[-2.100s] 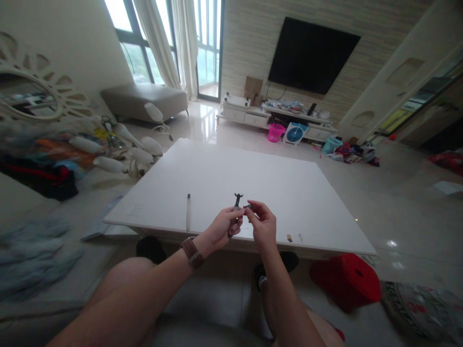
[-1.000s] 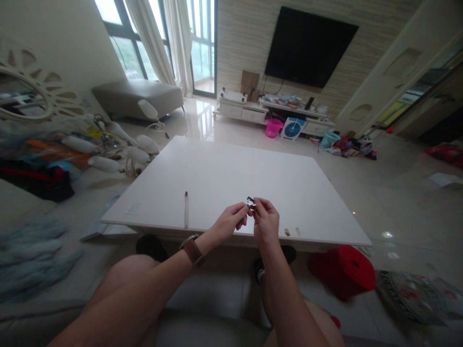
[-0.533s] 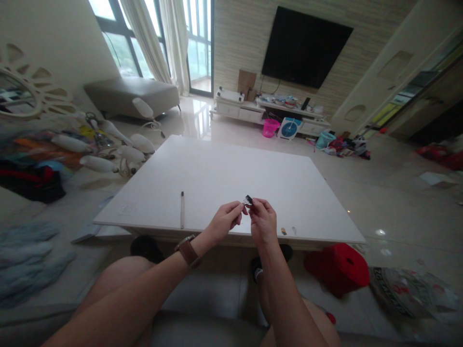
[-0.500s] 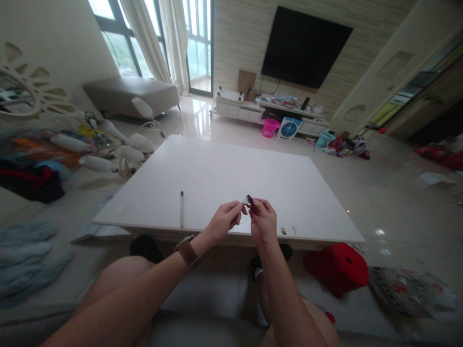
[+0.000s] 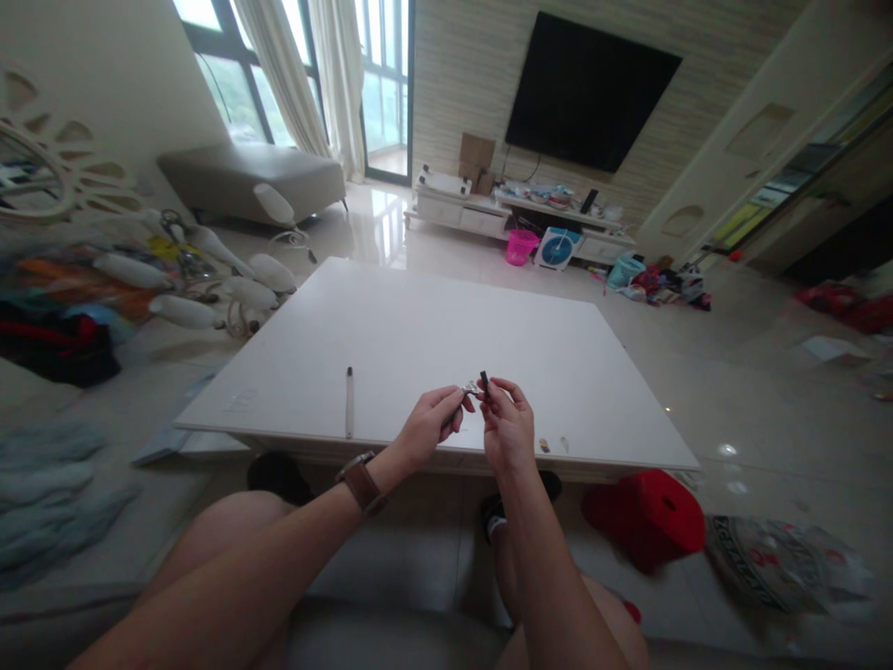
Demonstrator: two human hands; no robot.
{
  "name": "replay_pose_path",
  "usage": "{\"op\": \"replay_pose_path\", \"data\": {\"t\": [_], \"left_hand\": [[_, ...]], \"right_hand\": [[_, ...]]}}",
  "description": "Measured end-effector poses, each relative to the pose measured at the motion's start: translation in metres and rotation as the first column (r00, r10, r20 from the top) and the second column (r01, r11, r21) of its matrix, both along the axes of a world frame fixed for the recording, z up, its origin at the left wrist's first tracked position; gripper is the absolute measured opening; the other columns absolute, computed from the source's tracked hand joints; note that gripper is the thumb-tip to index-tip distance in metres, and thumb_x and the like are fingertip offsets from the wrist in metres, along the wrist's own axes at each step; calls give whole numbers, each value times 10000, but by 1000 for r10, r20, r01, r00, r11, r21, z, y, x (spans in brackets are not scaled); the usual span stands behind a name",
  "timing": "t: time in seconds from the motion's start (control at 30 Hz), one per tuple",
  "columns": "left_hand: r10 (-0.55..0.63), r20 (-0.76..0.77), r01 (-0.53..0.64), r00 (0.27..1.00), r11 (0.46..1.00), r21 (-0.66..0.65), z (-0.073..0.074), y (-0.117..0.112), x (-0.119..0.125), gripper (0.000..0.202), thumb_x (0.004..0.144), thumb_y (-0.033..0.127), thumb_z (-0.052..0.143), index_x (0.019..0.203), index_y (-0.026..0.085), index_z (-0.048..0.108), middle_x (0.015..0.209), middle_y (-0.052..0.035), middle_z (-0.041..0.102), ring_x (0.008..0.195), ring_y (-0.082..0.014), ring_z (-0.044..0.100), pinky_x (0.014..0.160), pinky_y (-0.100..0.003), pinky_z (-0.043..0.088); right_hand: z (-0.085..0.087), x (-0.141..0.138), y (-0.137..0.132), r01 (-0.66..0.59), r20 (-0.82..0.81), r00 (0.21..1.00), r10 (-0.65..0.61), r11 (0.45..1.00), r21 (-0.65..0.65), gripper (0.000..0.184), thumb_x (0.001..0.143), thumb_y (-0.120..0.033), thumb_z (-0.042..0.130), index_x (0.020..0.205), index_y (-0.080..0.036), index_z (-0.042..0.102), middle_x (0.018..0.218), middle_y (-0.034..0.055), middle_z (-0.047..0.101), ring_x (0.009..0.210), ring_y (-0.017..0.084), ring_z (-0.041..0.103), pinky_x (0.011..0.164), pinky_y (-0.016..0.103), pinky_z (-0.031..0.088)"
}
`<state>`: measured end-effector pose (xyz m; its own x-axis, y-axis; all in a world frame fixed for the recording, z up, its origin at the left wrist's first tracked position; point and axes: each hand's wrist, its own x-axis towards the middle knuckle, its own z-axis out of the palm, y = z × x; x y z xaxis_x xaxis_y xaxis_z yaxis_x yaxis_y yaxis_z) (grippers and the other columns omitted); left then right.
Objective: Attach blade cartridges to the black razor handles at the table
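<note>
My left hand [image 5: 427, 429], a brown watch on its wrist, is closed around a small dark tool with a silvery tip [image 5: 468, 388] that pokes out toward my right hand. My right hand [image 5: 507, 428] pinches a tiny black piece [image 5: 484, 381] between thumb and fingers, a short gap from the tool's tip. Both hands hover over the near edge of a white table [image 5: 446, 344]. A white pen-like stick [image 5: 348, 414] lies on the table left of my hands. Two tiny parts [image 5: 551, 445] lie on the table just right of my right hand.
A red stool [image 5: 646, 521] stands on the floor at the table's right corner, with a printed bag [image 5: 781, 563] beyond it. White bowling-pin shapes [image 5: 209, 288] and clutter lie left. A TV [image 5: 590, 88] and low cabinet stand at the far wall.
The black piece in my right hand has come away from the silvery tip of the tool in my left hand; half a second ago the two were together. The hands stay over the table edge.
</note>
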<state>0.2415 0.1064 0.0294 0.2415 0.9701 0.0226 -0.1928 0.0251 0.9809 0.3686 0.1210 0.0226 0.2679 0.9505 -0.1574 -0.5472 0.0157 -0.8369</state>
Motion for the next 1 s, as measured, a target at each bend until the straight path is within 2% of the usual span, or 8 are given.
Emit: {"op": "replay_pose_path", "data": {"t": [0.23, 0.4, 0.6, 0.77, 0.9, 1.0], "left_hand": [[85, 81, -81, 993, 995, -52, -1, 3, 0, 347, 861, 467, 533, 941, 145, 635, 534, 65, 453, 366, -46, 290, 374, -208, 159], [134, 68, -131, 989, 990, -47, -4, 2, 0, 352, 825, 448, 633, 1037, 167, 656, 577, 74, 444, 419, -42, 284, 402, -199, 192], [214, -46, -212, 976, 976, 42, -5, 3, -2, 310, 813, 401, 670, 1029, 178, 663, 631, 51, 514, 473, -61, 357, 451, -209, 271], [281, -101, -272, 954, 958, 95, -5, 4, -3, 283, 778, 401, 705, 953, 180, 718, 685, 20, 567, 534, -85, 402, 491, -221, 302], [316, -144, -297, 938, 945, 136, -6, 4, -4, 234, 776, 382, 710, 892, 180, 733, 695, 13, 573, 583, -104, 433, 541, -231, 331], [314, -151, -292, 937, 944, 151, -7, 5, -4, 211, 784, 370, 707, 873, 179, 703, 716, 13, 585, 608, -115, 454, 575, -239, 347]], "right_hand": [[-6, -3, 1, -12, 133, 991, -3, 993, 113, 254, 633, -273, 815, 846, -182, 710, 843, 45, 749, 726, 130, 634, 620, 237, 450], [-11, -5, 1, -84, 172, 983, 59, 986, 143, 279, 670, -262, 800, 928, -193, 721, 916, 37, 732, 767, 142, 644, 682, 275, 511], [-11, -6, -3, -134, 212, 972, 101, 980, 149, 287, 687, -220, 788, 964, -203, 714, 781, -22, 680, 688, 116, 641, 691, 266, 526], [-13, -7, -4, -158, 254, 960, 119, 978, 139, 193, 696, -258, 781, 860, -181, 714, 829, 19, 721, 772, 157, 664, 747, 305, 541], [-14, -7, -4, -166, 222, 965, 140, 981, 100, 182, 667, -277, 797, 797, -177, 718, 797, 23, 736, 750, 166, 672, 778, 337, 551], [-10, -6, -5, -171, 180, 971, 154, 982, 81, 165, 649, -274, 803, 761, -176, 730, 791, 28, 742, 747, 167, 677, 758, 319, 557]]}}
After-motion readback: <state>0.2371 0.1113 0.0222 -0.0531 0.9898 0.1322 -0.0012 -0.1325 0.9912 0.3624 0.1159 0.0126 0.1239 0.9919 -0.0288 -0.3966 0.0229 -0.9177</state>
